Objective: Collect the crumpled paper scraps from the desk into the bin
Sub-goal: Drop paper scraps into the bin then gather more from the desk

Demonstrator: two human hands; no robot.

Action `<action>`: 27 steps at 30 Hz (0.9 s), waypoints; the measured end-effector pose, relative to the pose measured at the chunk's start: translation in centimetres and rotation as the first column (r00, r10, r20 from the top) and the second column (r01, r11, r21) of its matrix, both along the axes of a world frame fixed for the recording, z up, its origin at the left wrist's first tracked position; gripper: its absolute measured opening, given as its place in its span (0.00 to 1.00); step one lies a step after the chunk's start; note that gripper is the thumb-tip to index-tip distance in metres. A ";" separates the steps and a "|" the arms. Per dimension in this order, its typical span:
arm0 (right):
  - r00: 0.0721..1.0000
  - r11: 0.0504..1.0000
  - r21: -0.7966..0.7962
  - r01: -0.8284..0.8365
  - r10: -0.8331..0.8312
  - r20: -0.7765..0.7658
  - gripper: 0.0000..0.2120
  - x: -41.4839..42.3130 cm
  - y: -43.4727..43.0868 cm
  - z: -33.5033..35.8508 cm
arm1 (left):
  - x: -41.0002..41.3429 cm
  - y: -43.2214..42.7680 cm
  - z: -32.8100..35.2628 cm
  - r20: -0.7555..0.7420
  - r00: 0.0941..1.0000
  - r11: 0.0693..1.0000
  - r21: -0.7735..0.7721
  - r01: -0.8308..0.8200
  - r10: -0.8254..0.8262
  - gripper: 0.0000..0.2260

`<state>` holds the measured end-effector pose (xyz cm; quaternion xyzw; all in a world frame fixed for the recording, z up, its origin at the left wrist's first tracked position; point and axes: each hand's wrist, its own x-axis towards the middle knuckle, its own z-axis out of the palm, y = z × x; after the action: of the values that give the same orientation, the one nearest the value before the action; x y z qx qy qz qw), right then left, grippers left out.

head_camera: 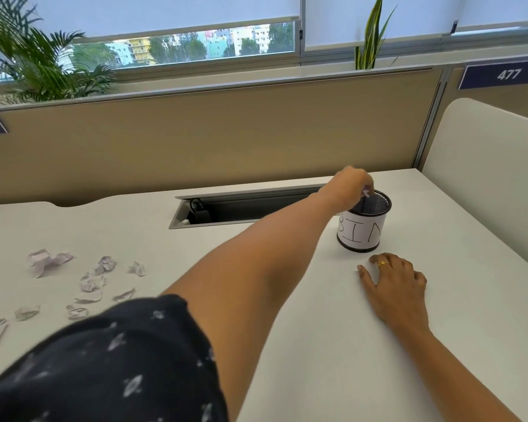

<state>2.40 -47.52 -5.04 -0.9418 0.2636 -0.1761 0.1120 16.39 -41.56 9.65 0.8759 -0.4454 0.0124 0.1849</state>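
Note:
A small black mesh bin (363, 228) wrapped in white paper marked "BIN" stands on the white desk (287, 345), right of centre. My left hand (349, 185) reaches across over the bin's rim, its fingertips pinching a small paper scrap (366, 193) just above the opening. Flat on the desk in front of the bin lies my right hand (393, 284), fingers spread, a gold ring on one finger. Several crumpled paper scraps (93, 281) are scattered on the desk at the far left.
A cable tray slot (241, 208) is open in the desk behind my left arm. A beige partition (195, 141) runs along the back, a white divider (485, 178) stands at the right. Plants sit behind the partition.

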 end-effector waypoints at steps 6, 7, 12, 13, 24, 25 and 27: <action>1.000 1.000 0.003 0.001 -0.001 0.009 0.18 0.3 0.0 0.0 | 0.5 -0.8 -0.8 -0.029 0.999 0.998 0.052 0.040 -0.038 0.13; 1.000 1.000 0.000 0.002 -0.002 0.010 0.18 0.3 0.0 0.0 | 0.5 -0.8 -0.8 -0.026 0.998 0.998 0.045 0.050 -0.048 0.13; 1.000 1.000 -0.018 0.009 -0.009 -0.005 0.18 0.2 -0.1 -0.1 | 0.9 -0.6 -0.9 -0.003 0.998 0.997 0.034 0.069 -0.069 0.13; 1.000 1.000 -0.018 0.010 -0.010 -0.003 0.18 0.2 -0.1 -0.1 | 0.9 -0.5 -0.9 0.002 0.998 0.997 0.021 0.069 -0.069 0.13; 1.000 1.000 -0.016 0.008 -0.009 -0.023 0.18 0.1 -0.2 0.1 | 0.0 11.3 -3.5 -0.068 0.997 0.980 -0.194 -0.054 0.041 0.10; 1.000 1.000 -0.020 0.008 -0.008 -0.029 0.18 0.0 -0.1 0.2 | -0.2 13.4 -4.4 -0.108 0.990 0.973 -0.200 -0.112 0.092 0.09; 0.999 1.000 -0.025 0.008 -0.009 -0.033 0.18 0.0 -0.2 0.4 | -0.5 17.4 -6.0 -0.164 0.969 0.954 -0.205 -0.219 0.187 0.09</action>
<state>2.40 -47.72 -4.68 -0.9448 0.2670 -0.1644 0.0951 15.86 -24.18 3.65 0.8896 -0.3343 0.0180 0.3106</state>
